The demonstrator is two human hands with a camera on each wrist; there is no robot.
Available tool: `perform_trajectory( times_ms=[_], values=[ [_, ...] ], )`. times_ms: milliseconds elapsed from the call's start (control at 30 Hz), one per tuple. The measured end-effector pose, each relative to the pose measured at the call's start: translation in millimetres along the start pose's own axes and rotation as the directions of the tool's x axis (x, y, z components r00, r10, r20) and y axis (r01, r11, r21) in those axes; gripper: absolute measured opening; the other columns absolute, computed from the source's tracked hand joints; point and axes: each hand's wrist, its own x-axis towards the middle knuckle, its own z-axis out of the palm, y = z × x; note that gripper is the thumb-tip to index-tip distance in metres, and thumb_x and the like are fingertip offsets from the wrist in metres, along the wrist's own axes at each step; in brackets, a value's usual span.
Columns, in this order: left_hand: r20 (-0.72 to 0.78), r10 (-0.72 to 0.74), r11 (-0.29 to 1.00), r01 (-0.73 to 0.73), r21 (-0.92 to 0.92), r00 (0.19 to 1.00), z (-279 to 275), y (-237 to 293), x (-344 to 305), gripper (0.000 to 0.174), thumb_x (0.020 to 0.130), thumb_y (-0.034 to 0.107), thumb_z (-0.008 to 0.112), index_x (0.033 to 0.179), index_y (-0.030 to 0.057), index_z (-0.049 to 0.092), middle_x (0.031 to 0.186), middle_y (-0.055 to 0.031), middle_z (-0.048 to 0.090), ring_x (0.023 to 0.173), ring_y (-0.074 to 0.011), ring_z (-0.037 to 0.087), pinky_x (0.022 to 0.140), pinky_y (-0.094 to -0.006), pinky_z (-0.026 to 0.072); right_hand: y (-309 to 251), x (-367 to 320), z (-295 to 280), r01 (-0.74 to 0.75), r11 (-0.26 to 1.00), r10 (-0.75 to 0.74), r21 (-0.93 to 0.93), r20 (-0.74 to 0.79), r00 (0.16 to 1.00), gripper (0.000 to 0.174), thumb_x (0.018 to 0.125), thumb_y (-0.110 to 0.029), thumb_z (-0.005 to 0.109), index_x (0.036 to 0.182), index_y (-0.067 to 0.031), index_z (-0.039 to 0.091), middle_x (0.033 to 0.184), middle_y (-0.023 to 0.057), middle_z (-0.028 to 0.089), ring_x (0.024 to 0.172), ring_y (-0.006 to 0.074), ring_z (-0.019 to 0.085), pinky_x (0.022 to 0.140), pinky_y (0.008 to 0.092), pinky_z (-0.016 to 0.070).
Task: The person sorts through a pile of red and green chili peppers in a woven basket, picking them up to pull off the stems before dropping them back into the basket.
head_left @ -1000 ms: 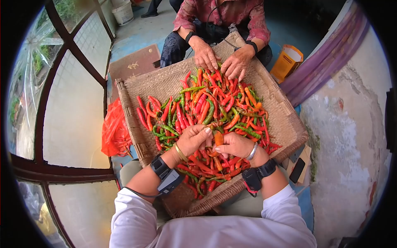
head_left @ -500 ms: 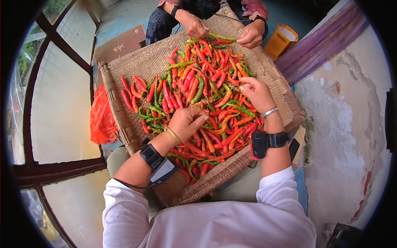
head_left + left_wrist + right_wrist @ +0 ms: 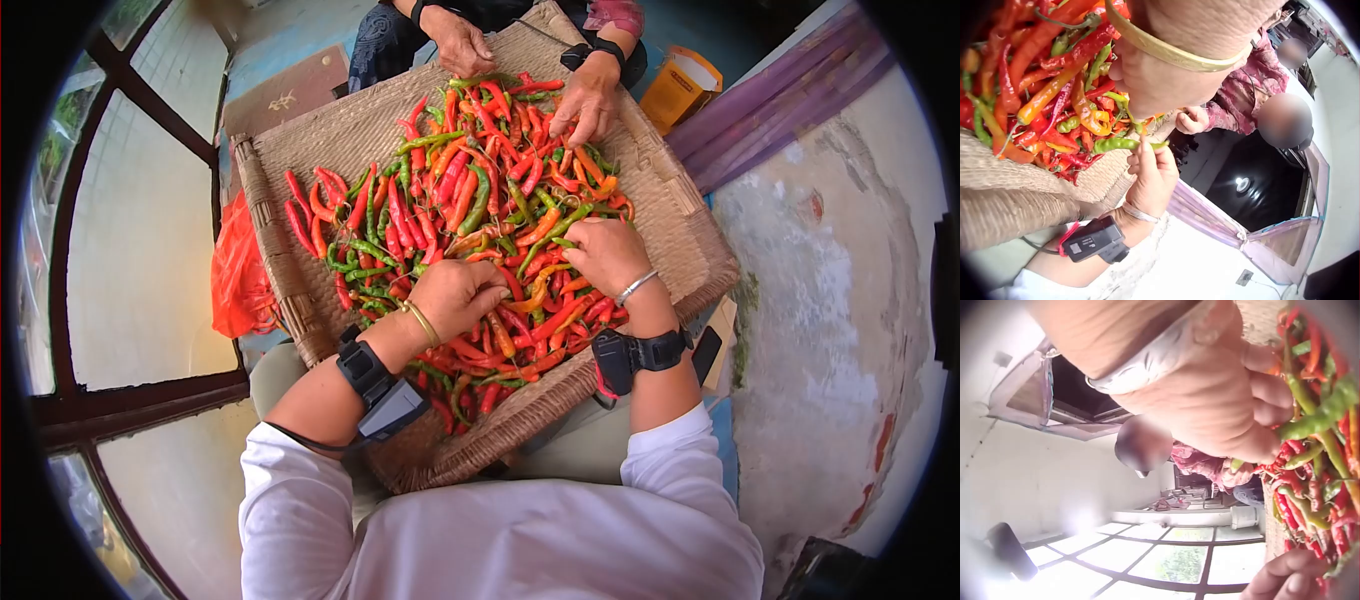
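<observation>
A heap of red, orange and green chili peppers (image 3: 545, 330) lies in a shallow woven tray (image 3: 690, 235). My right hand (image 3: 608, 255) pinches a green chili pepper (image 3: 1114, 145) between thumb and fingers, low over the right part of the heap. My left hand (image 3: 450, 295), with a gold bangle at its wrist, is over the heap's near middle, its fingers bent in toward the thumb; I cannot tell whether it holds anything. Under the right hand's pepper lies a longer yellow-green chili (image 3: 1302, 394).
Across the tray, another person's hands (image 3: 590, 100) are at the far edge of the heap. A red plastic bag (image 3: 238, 270) hangs beside the tray's left side. An orange box (image 3: 680, 92) stands past the far right corner, near a purple curtain (image 3: 780, 95) and wall.
My hands have parted from an orange pepper held between them. The right reached out right and came back with a green chili. The other person lifted a green chili, then lowered their hands to the heap.
</observation>
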Motion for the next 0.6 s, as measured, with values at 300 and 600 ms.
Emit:
perform_trajectory(
  times_ms=[300,600],
  values=[
    [-0.002,-0.021,0.962,0.02,-0.273,1.0,0.9,17.7,-1.1,0.025,0.078,0.022,0.063,0.086,0.0001,0.056,0.072,-0.0107,0.058,0.061,-0.0199,0.058,0.055,-0.0307,0.0455,-15.8,-13.3,-7.9,-0.039,0.068,0.111,0.997,0.031,0.993,0.01,0.083,-0.014,0.055,0.087,-0.0053,0.057,0.067,0.0012,0.056,0.054,0.005,0.05,0.051,0.0159,0.0413],
    [0.198,-0.223,0.853,0.29,-0.433,0.954,1.6,18.3,-5.0,0.021,0.085,0.02,0.055,0.077,-0.0002,0.055,0.059,-0.0012,0.054,0.051,-0.0091,0.049,0.047,-0.0253,0.0411,-33.6,-6.9,19.0,-0.162,-0.114,0.023,0.98,0.165,0.986,0.018,0.084,-0.02,0.055,0.091,-0.0039,0.058,0.062,0.0015,0.056,0.048,0.0054,0.05,0.043,0.0165,0.0392]
  ],
)
